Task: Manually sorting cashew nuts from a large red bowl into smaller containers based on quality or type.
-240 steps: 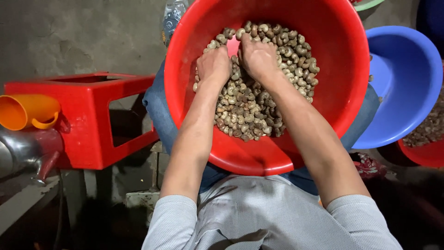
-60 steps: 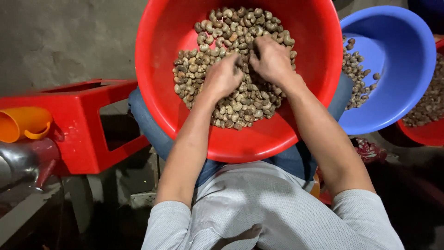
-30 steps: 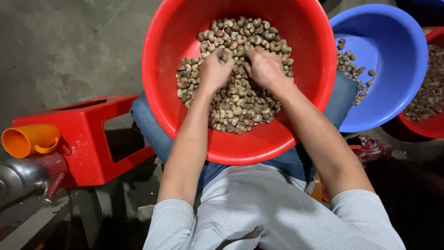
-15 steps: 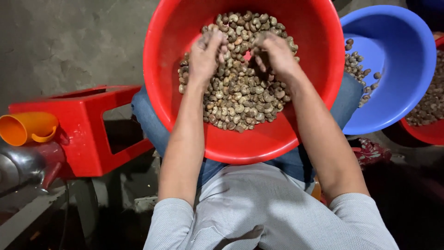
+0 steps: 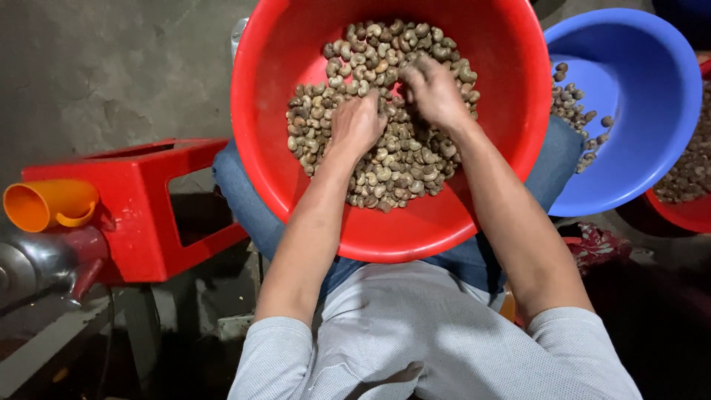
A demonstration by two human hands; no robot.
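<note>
Half a second ago both hands were spread apart near the far side of the heap, the left one raised toward the rim; since then they have drawn in toward the middle and now lie close together, and the view has shifted a little so more of the blue basin shows. Nearest, the grey-shirted lap carries the red basin (image 5: pixel 400 237), which rests on the knees in blue trousers. Inside it a heap of brown, curved cashew nuts (image 5: pixel 400 159) covers the middle and far part of the floor, leaving bare red plastic on the near side. The left hand (image 5: pixel 357 124) lies palm down on the nuts, its fingers curled loosely into the heap; whether they pinch a nut cannot be told. The right hand (image 5: pixel 433 92), just beyond it, has its fingers bunched together over the nuts, blurred, and any nut between them is hidden. To the right stands a blue basin (image 5: pixel 637 111) with a few nuts, and to the left a red metal stand (image 5: pixel 141 207) with an orange funnel (image 5: pixel 48 204).
</note>
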